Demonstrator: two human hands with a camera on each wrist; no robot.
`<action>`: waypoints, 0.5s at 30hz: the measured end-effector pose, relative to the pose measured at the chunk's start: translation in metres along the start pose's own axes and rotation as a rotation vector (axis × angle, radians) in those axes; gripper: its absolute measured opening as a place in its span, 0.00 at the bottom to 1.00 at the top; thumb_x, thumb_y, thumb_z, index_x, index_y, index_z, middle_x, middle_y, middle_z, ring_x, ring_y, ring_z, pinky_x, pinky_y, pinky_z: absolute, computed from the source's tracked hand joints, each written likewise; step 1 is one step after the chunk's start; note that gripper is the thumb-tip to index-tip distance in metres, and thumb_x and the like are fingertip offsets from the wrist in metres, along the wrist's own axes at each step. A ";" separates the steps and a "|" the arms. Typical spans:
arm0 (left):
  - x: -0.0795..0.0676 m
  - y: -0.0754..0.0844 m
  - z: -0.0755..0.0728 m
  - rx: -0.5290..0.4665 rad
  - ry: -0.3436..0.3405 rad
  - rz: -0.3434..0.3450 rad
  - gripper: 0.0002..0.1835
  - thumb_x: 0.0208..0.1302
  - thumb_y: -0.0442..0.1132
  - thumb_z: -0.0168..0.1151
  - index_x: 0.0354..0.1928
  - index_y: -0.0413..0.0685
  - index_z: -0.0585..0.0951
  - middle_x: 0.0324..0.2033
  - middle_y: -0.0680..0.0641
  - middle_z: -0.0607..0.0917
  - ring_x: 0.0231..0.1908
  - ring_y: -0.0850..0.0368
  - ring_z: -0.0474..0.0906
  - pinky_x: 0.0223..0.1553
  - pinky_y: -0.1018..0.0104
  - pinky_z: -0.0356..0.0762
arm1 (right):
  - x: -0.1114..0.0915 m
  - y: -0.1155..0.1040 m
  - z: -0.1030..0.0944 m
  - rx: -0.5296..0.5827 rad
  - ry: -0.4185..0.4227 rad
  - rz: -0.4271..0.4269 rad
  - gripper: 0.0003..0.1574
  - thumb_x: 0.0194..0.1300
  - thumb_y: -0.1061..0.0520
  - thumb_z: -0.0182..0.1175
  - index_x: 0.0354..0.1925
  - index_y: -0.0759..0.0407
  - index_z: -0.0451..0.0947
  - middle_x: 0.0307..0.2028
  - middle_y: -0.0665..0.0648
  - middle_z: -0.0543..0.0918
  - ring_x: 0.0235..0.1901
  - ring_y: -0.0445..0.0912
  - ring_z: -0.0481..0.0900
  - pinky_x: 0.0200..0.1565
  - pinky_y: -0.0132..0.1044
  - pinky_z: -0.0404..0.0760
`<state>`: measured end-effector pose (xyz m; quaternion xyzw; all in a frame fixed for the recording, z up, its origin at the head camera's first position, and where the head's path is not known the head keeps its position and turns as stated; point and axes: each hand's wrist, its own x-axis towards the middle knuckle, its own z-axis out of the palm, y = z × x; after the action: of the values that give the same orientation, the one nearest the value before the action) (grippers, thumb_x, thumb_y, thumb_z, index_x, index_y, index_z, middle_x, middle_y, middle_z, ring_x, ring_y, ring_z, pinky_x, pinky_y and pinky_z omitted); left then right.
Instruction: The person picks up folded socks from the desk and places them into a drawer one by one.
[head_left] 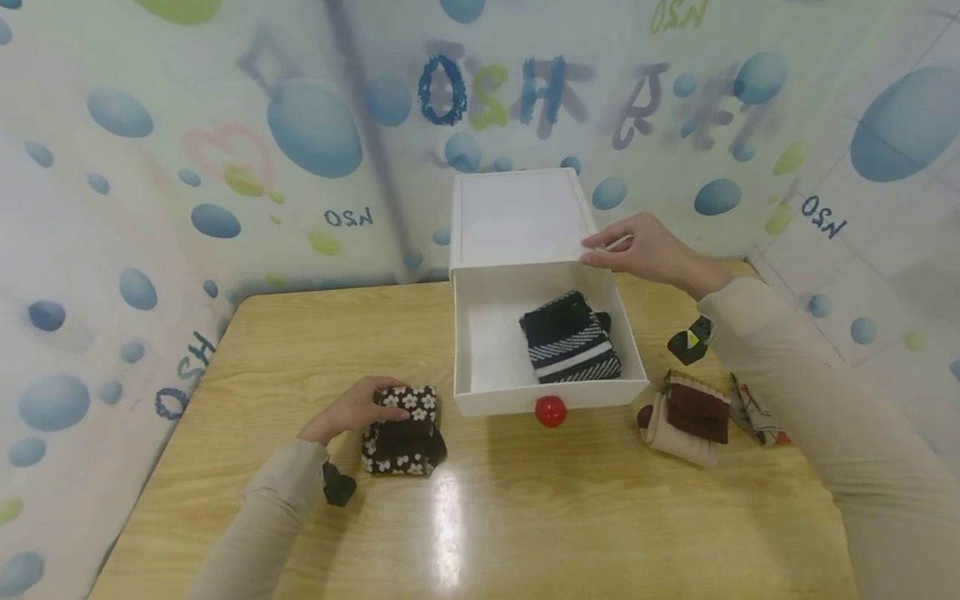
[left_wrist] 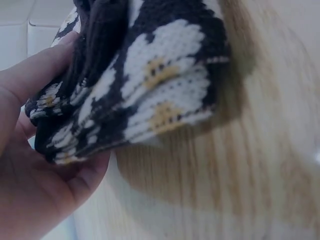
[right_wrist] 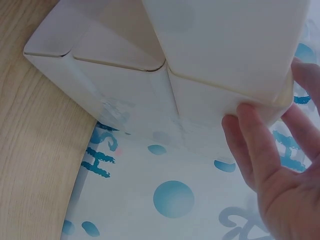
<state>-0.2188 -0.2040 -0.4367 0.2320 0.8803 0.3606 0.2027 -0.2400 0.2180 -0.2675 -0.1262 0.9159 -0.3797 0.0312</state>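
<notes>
My left hand (head_left: 356, 410) grips a folded pair of black socks with white flowers (head_left: 418, 403), thumb on top and fingers beneath, at the table's left middle. The left wrist view shows these flowered socks (left_wrist: 165, 65) close up, tilted off the wood at the near edge. A white drawer box (head_left: 521, 218) stands at the back with its drawer (head_left: 491, 400) pulled out. In the drawer lie folded black socks with white stripes (head_left: 570, 337). My right hand (head_left: 648, 254) holds the box's upper right edge; in the right wrist view its fingers (right_wrist: 257, 137) press the white side.
Brown and beige folded socks (head_left: 693, 417) lie right of the drawer. Beside them, patterned grey socks (head_left: 753, 412) are partly hidden by my right sleeve. A red round knob (head_left: 551, 411) sticks out from the drawer front. Printed cloth (head_left: 315, 125) hangs behind the table (head_left: 525, 517).
</notes>
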 end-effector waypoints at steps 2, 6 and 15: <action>-0.001 0.001 -0.001 0.010 0.000 -0.015 0.30 0.53 0.44 0.63 0.55 0.33 0.69 0.54 0.33 0.69 0.55 0.37 0.62 0.53 0.44 0.61 | 0.000 -0.001 0.000 0.001 -0.001 0.004 0.26 0.55 0.47 0.62 0.47 0.61 0.77 0.47 0.63 0.77 0.43 0.53 0.77 0.36 0.36 0.76; -0.002 0.001 -0.001 0.021 0.002 -0.025 0.29 0.54 0.44 0.63 0.54 0.33 0.70 0.53 0.33 0.70 0.54 0.37 0.64 0.53 0.44 0.62 | 0.000 -0.001 0.000 0.003 -0.002 0.003 0.26 0.54 0.48 0.62 0.47 0.62 0.77 0.47 0.63 0.77 0.43 0.53 0.77 0.35 0.35 0.76; -0.004 0.001 -0.002 -0.014 -0.006 0.003 0.28 0.54 0.44 0.63 0.53 0.33 0.70 0.53 0.33 0.70 0.54 0.38 0.63 0.53 0.44 0.61 | 0.000 -0.001 -0.001 0.009 -0.005 0.004 0.26 0.55 0.48 0.61 0.48 0.62 0.77 0.47 0.63 0.76 0.43 0.54 0.77 0.35 0.34 0.77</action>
<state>-0.2158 -0.2065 -0.4340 0.2331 0.8768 0.3666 0.2063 -0.2397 0.2176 -0.2660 -0.1252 0.9144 -0.3834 0.0346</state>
